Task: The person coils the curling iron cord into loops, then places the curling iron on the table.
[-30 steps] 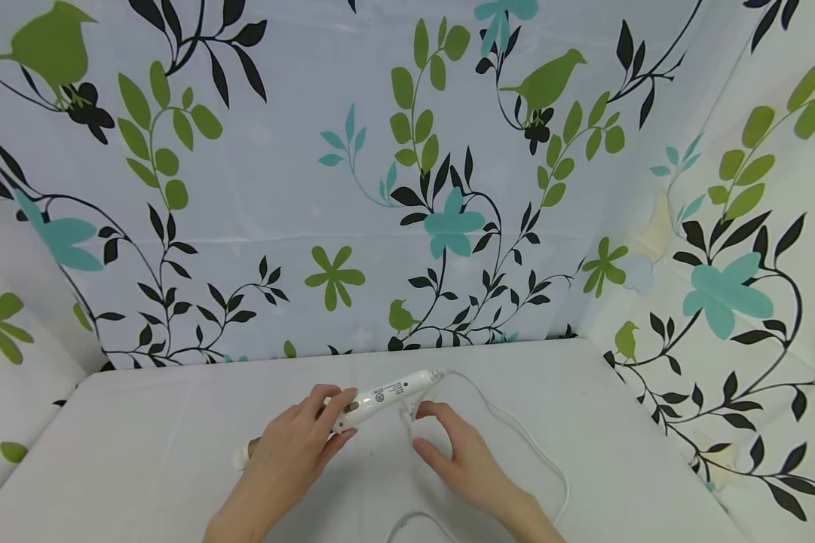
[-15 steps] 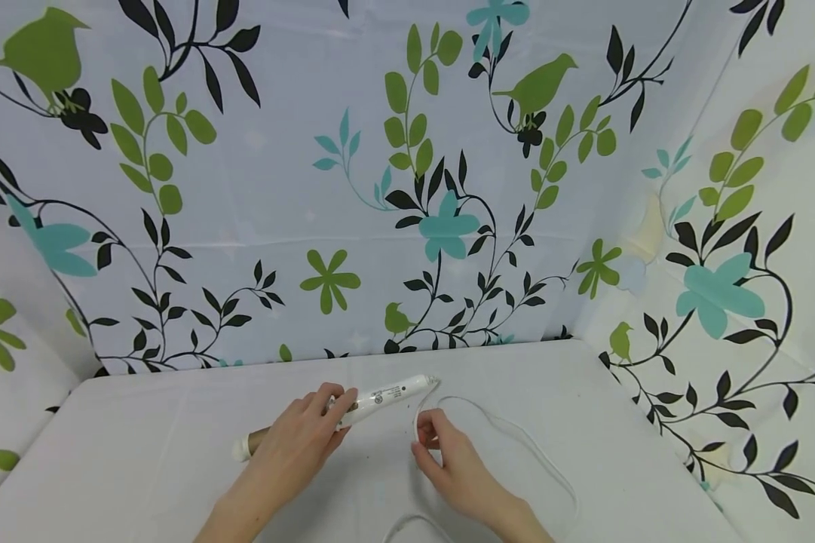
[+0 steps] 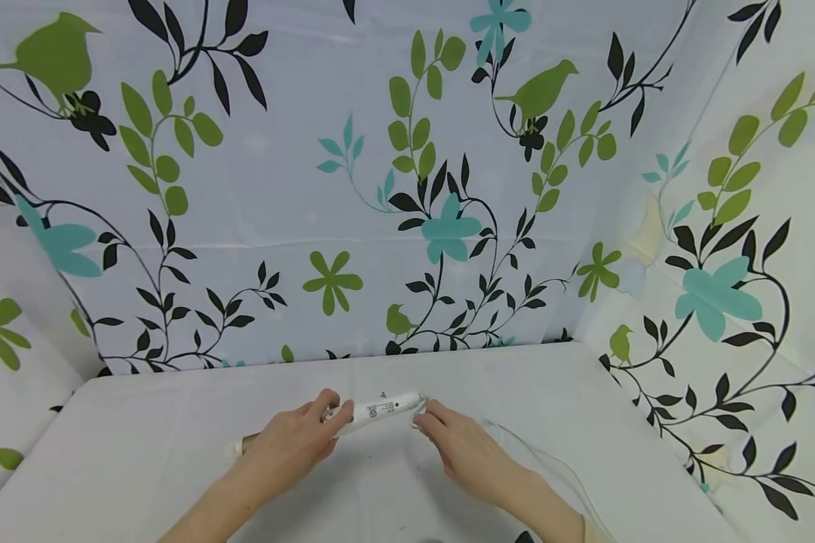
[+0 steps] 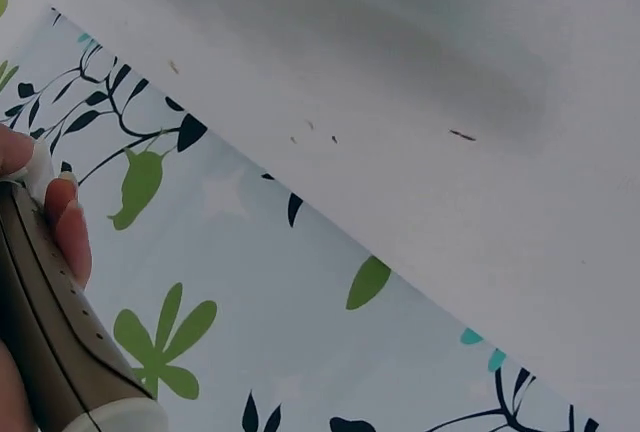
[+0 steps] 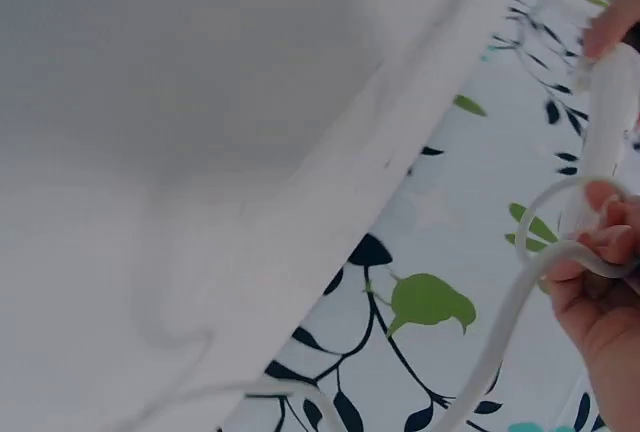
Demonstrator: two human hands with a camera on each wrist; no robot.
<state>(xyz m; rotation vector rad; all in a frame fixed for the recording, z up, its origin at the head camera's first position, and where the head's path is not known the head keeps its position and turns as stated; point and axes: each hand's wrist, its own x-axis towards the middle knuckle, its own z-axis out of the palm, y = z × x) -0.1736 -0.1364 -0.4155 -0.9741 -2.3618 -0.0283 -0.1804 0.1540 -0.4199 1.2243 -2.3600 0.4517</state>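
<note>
A curling iron with a white, printed handle and a brown barrel lies slantwise in front of the left hand, which grips it around the middle. In the left wrist view the brown barrel shows seams, a row of small dots and a white end, with fingertips alongside. My right hand is at the cord end of the handle and pinches the white cord. A loop of that cord curves beside the handle in the right wrist view.
The white tabletop spreads below both hands, with a few small dark specks on it. Behind it hangs a cloth printed with leaves, flowers and birds. More cord trails right, past the right forearm.
My right hand, at first loosely spread near the cord, has closed on it and moved up to the handle's end. The curling iron's cord end has dipped slightly.
</note>
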